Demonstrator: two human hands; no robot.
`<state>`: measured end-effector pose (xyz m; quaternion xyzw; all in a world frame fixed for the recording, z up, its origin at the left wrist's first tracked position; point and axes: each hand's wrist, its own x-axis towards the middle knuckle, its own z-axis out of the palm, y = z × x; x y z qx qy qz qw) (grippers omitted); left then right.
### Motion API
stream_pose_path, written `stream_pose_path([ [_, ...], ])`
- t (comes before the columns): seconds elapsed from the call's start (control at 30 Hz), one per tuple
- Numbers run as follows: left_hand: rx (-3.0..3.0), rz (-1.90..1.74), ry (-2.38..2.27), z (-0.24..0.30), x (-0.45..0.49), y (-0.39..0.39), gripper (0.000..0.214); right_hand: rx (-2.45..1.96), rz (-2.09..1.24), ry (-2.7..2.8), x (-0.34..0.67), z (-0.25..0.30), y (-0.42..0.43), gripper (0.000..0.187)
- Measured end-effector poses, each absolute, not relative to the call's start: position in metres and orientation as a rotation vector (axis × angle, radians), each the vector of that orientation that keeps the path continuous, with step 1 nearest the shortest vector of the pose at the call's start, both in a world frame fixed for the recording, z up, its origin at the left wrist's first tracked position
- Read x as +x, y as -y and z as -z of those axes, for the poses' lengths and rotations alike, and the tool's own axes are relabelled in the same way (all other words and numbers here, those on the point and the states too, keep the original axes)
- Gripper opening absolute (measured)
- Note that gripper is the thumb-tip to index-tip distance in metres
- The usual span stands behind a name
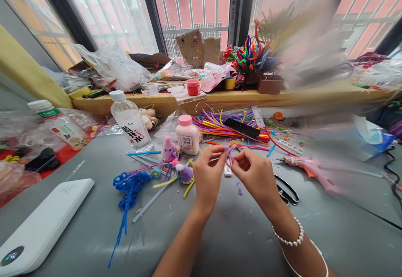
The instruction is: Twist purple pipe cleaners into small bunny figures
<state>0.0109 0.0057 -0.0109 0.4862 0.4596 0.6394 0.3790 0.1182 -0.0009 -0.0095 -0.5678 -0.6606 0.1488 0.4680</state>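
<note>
My left hand (207, 175) and my right hand (256, 172) meet over the grey table (226, 235), both pinching a small purple pipe cleaner piece (230, 151) between fingertips. Just left of my left hand lie a small purple knitted-looking figure (185, 173), a pink figure (169, 147) and a blue twisted pipe cleaner shape (130, 185). A pile of coloured pipe cleaners (220, 127) lies behind my hands with a black phone (241, 128) on top. Black scissors (287, 191) lie under my right wrist's side, and a pink glue gun (310, 169) sits to the right.
A water bottle (131, 122) and a small pink-capped bottle (187, 134) stand behind my left hand. A white power bank (40, 226) lies at the near left. The yellow sill (238, 97) holds bags, a red-lidded jar and a pot of pipe cleaner flowers (251, 57). A black cable (394, 176) runs at the right.
</note>
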Motion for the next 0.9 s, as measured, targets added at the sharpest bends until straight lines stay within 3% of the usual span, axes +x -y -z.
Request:
stream_pose_path([
  [0.13,1.279,-1.632,-1.186,0.012,0.012,-0.004,0.01,-1.379,-0.369,1.614,0.117,0.013,0.0,0.011],
  [0.33,1.191,-1.581,-1.135,0.012,0.008,-0.01,0.012,-1.14,-1.077,1.242,0.123,0.009,-0.006,0.019],
  [0.43,1.012,-1.538,-1.02,0.012,0.005,-0.014,0.015,-1.034,-1.259,1.127,0.128,0.006,-0.009,0.027],
  [0.73,0.75,-1.346,-0.795,0.008,0.005,-0.013,0.015,-0.998,-1.146,1.233,0.135,0.011,-0.016,0.032],
  [0.9,0.485,-1.199,-0.65,0.005,0.002,-0.014,0.015,-0.894,-1.256,1.396,0.139,0.016,-0.02,0.031],
])
